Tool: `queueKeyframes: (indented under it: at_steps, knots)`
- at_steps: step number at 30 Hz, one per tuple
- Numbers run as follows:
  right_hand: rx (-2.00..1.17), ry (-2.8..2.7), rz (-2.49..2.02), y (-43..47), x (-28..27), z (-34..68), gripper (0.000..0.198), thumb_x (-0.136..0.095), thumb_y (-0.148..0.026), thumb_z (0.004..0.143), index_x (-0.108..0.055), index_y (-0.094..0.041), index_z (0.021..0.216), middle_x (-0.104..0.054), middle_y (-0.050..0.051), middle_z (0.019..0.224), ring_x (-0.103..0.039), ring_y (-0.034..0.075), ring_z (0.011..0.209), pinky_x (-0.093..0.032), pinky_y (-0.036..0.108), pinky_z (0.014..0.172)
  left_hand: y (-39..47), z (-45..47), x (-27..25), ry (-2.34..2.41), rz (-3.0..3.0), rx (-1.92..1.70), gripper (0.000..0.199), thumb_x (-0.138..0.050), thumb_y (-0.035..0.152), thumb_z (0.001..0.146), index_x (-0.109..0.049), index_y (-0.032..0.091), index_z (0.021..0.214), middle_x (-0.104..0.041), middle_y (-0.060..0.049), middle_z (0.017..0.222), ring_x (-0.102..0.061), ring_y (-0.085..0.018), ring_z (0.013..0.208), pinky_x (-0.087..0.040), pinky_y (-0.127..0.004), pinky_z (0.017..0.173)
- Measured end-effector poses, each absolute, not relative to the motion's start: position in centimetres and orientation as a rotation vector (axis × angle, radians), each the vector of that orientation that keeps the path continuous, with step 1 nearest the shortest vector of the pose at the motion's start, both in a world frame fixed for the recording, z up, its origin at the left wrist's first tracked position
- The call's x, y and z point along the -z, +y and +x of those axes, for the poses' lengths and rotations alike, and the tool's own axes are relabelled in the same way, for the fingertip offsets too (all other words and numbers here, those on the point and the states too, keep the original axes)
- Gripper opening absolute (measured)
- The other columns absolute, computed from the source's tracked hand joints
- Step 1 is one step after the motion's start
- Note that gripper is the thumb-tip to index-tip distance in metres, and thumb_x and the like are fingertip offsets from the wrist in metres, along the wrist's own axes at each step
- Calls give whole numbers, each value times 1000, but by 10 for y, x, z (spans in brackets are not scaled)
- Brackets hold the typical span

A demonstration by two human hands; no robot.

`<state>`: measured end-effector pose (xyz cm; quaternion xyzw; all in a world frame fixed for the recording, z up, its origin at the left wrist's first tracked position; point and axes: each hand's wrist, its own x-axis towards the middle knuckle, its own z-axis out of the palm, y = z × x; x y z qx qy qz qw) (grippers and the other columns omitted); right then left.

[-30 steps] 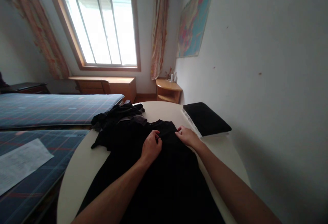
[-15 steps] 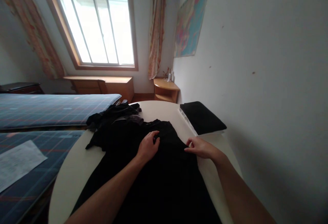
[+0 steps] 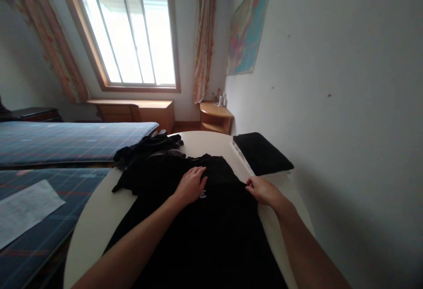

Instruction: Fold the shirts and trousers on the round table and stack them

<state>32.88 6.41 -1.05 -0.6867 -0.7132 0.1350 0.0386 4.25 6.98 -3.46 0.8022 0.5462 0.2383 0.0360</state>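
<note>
A black T-shirt (image 3: 205,236) lies spread over the round cream table (image 3: 90,218), its collar at the far side. A small white print shows on its chest beside my left hand (image 3: 192,184), which rests on the cloth with fingers stretched out. At the shirt's right sleeve, my right hand (image 3: 262,190) pinches the edge of the black cloth between thumb and fingers. The fingertips there are partly hidden by the hand itself.
A crumpled heap of dark clothes (image 3: 150,146) sits at the table's far left. Folded black cloth (image 3: 262,151) lies on a white stack at the right, near the wall (image 3: 357,148). Left of the table, a plaid mattress (image 3: 76,141) and a paper sheet (image 3: 29,209) are visible.
My left hand has flattened and shifted slightly left, uncovering the white print. My right hand has moved a little to the right with the sleeve edge, drawing the sleeve outward.
</note>
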Motion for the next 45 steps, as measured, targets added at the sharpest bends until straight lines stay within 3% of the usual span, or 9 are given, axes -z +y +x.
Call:
queueKeyframes:
  at_steps: [8, 13, 18, 23, 27, 33, 37, 40, 45]
  knots:
    - [-195, -2144, -2379, 52, -10, 333, 21, -53, -20, 88, -69, -19, 101, -71, 12, 109, -67, 28, 104, -45, 32, 76, 107, -1, 7, 2182, 2673, -616, 40, -51, 14, 88, -61, 14, 126, -57, -18, 135, -45, -34, 130, -29, -49, 110]
    - [-210, -2166, -2346, 51, -10, 328, 22, -51, -21, 87, -69, -18, 101, -71, 15, 109, -67, 31, 103, -46, 34, 76, 123, -14, -9, 2174, 2630, -550, 32, -38, 12, 94, -64, 18, 112, -67, -13, 105, -60, -27, 102, -40, -40, 95]
    - [-198, -2113, -2265, 57, -3, 328, 20, -51, -27, 90, -68, -19, 99, -72, 15, 104, -68, 30, 98, -44, 33, 71, 140, -22, -26, 2277, 2535, -619, 32, -37, 13, 95, -67, 19, 101, -63, -12, 112, -57, -27, 103, -43, -38, 87]
    - [-222, -2124, -2175, 62, 3, 324, 22, -53, -32, 92, -66, -21, 106, -74, 11, 101, -69, 26, 95, -41, 30, 70, 149, -22, -26, 2350, 2471, -559, 32, -41, 10, 90, -68, 10, 108, -60, -18, 119, -53, -33, 111, -38, -45, 98]
    - [-305, -2158, -2148, 63, 4, 324, 24, -54, -35, 93, -65, -20, 108, -74, 11, 103, -69, 26, 94, -42, 29, 70, 138, -5, -15, 2192, 2603, -625, 40, -48, 13, 86, -61, 10, 124, -51, -19, 138, -42, -34, 128, -22, -49, 114]
    - [-332, -2139, -2144, 64, 5, 328, 25, -57, -37, 92, -64, -19, 107, -73, 12, 100, -69, 26, 93, -42, 30, 71, 106, 40, 16, 1789, 2647, -671, 49, -44, 42, 97, -52, 19, 139, -51, -14, 144, -44, -32, 133, -27, -47, 115]
    - [-389, -2118, -2115, 67, 11, 335, 26, -61, -39, 90, -65, -19, 105, -73, 12, 104, -68, 25, 95, -43, 29, 74, 96, 55, 39, 1758, 2452, -415, 63, -40, 56, 96, -42, 21, 149, -39, -17, 155, -29, -40, 145, -22, -57, 115]
    - [-404, -2118, -2072, 70, 12, 339, 23, -58, -35, 91, -67, -19, 104, -73, 10, 103, -68, 24, 94, -43, 28, 76, 95, 55, 46, 1788, 2401, -390, 66, -42, 55, 95, -40, 19, 150, -30, -18, 159, -22, -42, 147, -20, -58, 116]
    - [-447, -2114, -2020, 71, 10, 338, 24, -57, -35, 91, -68, -17, 102, -74, 10, 97, -69, 23, 90, -43, 27, 74, 90, 52, 44, 1717, 2523, -658, 53, -50, 37, 94, -49, 17, 144, -42, -14, 154, -35, -32, 143, -25, -49, 117]
